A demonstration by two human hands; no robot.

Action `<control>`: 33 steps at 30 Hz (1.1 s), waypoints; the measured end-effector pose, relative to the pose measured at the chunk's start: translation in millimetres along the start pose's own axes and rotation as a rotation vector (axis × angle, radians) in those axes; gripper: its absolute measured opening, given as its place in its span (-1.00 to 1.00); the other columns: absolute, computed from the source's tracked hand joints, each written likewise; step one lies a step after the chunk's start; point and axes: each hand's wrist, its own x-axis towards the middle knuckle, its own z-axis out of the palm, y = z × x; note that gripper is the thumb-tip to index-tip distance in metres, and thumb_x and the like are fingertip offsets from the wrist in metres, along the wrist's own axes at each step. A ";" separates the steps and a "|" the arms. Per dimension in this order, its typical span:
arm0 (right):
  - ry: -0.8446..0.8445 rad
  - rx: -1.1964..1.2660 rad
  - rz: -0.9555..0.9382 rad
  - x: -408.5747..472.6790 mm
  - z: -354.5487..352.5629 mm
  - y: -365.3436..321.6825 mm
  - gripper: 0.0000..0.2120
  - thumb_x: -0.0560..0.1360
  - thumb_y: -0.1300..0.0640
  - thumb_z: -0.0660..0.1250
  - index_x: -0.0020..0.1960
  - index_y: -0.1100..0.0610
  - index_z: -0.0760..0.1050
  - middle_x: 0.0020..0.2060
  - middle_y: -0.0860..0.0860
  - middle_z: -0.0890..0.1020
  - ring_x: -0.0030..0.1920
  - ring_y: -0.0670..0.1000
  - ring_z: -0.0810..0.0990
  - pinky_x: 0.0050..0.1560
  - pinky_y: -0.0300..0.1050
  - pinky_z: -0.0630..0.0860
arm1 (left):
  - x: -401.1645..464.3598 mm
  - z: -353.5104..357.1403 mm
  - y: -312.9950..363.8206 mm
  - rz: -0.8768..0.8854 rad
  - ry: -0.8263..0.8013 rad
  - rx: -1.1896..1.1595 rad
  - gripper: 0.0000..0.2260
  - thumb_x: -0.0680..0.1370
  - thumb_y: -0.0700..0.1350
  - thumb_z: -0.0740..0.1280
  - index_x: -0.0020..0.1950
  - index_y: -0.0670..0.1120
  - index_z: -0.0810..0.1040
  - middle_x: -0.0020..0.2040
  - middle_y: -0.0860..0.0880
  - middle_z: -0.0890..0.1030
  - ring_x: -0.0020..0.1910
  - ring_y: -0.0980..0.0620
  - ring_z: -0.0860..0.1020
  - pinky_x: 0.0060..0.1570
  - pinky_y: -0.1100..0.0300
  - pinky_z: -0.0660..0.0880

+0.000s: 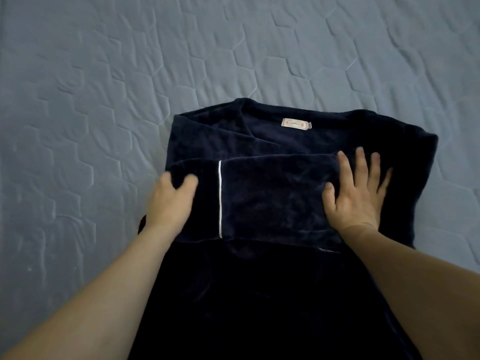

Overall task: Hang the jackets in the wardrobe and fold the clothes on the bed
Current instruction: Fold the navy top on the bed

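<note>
Navy fleece garment (272, 193) on quilted bed (104, 100), left hand (171, 201) gripping folded sleeve, right hand (355, 193) pressing flat, fingers spread

Navy fleece garment (272, 193) (sleeve folded across) lies flat on bed (104, 87).

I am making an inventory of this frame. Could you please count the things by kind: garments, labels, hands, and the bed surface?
Dark navy garment: 1
Neck label: 1
Hands: 2, left hand gripping the cloth, right hand pressing flat
Grey quilted bed cover: 1
Total: 5
</note>
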 end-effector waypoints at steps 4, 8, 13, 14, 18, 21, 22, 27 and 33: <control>-0.008 -0.011 0.007 -0.2 -0.8 0.3 -0.37 0.52 -0.14 0.02 0.56 -0.01 0.06 0.57 0.09 0.02 0.56 0.18 -0.12 0.48 0.18 -0.31 | 34.2 10.9 32.7 -0.199 0.017 -0.212 -0.44 0.50 0.22 0.31 0.36 -0.13 0.46 0.25 -0.09 0.55 0.18 -0.18 0.53 0.22 -0.04 0.47; -0.018 -0.015 0.009 0.8 -2.2 -0.6 -0.36 0.52 -0.15 0.02 0.56 -0.02 0.06 0.57 0.09 0.02 0.57 0.18 -0.13 0.48 0.18 -0.32 | 40.9 15.4 49.0 0.112 0.373 -0.061 -0.73 0.67 0.04 0.13 0.19 -0.15 0.35 -0.17 0.04 0.48 -0.25 -0.05 0.45 -0.24 0.08 0.34; -0.024 -0.021 0.012 1.1 -3.0 -0.9 -0.35 0.51 -0.15 0.03 0.56 -0.02 0.07 0.57 0.09 0.01 0.57 0.18 -0.13 0.48 0.16 -0.33 | 46.4 23.7 42.8 0.182 0.414 0.301 -0.64 0.67 0.07 0.12 0.24 -0.21 0.34 0.03 -0.23 0.53 -0.04 -0.26 0.49 -0.11 -0.13 0.37; -0.019 -0.024 0.011 1.6 -2.4 -0.7 -0.35 0.50 -0.15 0.04 0.56 -0.02 0.07 0.57 0.09 0.02 0.57 0.18 -0.12 0.48 0.16 -0.33 | 46.6 30.1 45.9 0.226 0.447 0.375 -0.67 0.65 0.03 0.17 0.25 -0.21 0.37 0.14 -0.26 0.50 0.10 -0.28 0.46 0.04 -0.17 0.35; -0.015 -0.019 0.009 2.0 -1.9 0.7 -0.34 0.49 -0.14 0.05 0.56 -0.01 0.08 0.57 0.10 0.04 0.57 0.19 -0.10 0.48 0.17 -0.31 | 50.3 51.0 95.2 0.694 0.334 0.391 -0.61 0.46 -0.12 0.27 0.29 -0.12 0.42 0.29 -0.16 0.43 0.29 -0.20 0.37 0.32 -0.15 0.23; -0.015 -0.019 0.006 1.9 -2.5 -0.6 -0.34 0.49 -0.14 0.04 0.56 -0.01 0.09 0.57 0.10 0.04 0.57 0.19 -0.10 0.49 0.19 -0.29 | 56.8 63.4 138.4 0.898 0.012 0.411 -0.56 0.40 -0.18 0.29 0.28 -0.06 0.45 0.34 -0.08 0.37 0.34 -0.15 0.31 0.38 -0.06 0.17; -0.012 -0.019 0.004 2.4 -2.7 -0.4 -0.34 0.49 -0.14 0.04 0.56 0.00 0.09 0.57 0.11 0.05 0.57 0.19 -0.09 0.49 0.20 -0.28 | 58.9 66.4 148.5 0.918 -0.037 0.454 -0.52 0.39 -0.19 0.29 0.32 -0.05 0.41 0.36 -0.08 0.34 0.36 -0.15 0.29 0.40 -0.04 0.15; -0.018 -0.014 -0.003 2.3 -3.4 0.0 -0.35 0.49 -0.13 0.05 0.56 0.01 0.12 0.57 0.11 0.06 0.57 0.19 -0.09 0.49 0.20 -0.26 | 83.1 52.4 170.3 0.744 -0.158 0.809 -0.40 0.39 -0.17 0.31 0.44 -0.03 0.31 0.36 -0.14 0.39 0.33 -0.23 0.31 0.35 -0.06 0.18; 0.003 0.000 -0.004 2.7 -5.1 -1.2 -0.36 0.49 -0.12 0.05 0.54 0.03 0.15 0.53 0.14 0.17 0.56 0.20 -0.03 0.49 0.18 -0.26 | 73.7 46.2 123.7 1.197 0.077 1.019 -0.81 0.46 -0.28 0.32 0.06 -0.14 0.52 -0.04 -0.15 0.47 -0.10 -0.19 0.47 -0.22 0.03 0.29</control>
